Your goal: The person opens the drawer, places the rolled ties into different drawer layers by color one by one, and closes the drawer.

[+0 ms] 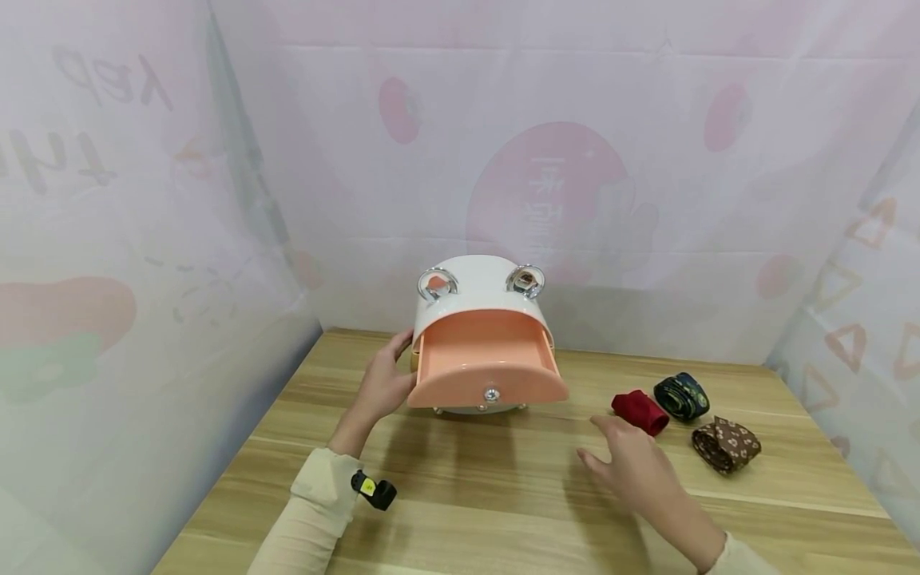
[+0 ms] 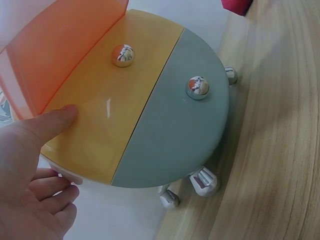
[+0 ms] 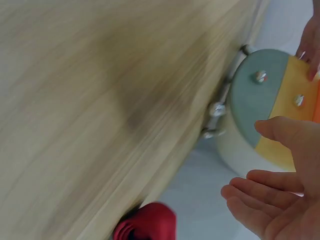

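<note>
From the head view, we see the drawer box (image 1: 483, 335) at frame centre on the counter (image 1: 503, 487), its peach drawer (image 1: 485, 363) pulled out. Our left hand (image 1: 384, 383) rests spread on the box's side; our right hand (image 1: 636, 467) hovers relaxed near the red roll (image 1: 640, 411).

Left wrist view: thumb (image 2: 50, 125) presses the yellow drawer (image 2: 110, 130).

Right wrist view: the red roll sits at bottom centre. It looks soft and light; we judge it is best pinched round its middle.

A white rounded drawer box (image 1: 480, 319) stands upright on the bench, its top orange drawer (image 1: 485, 363) pulled open. Just right of it lies 1 rolled red tie (image 1: 640, 411).
</note>
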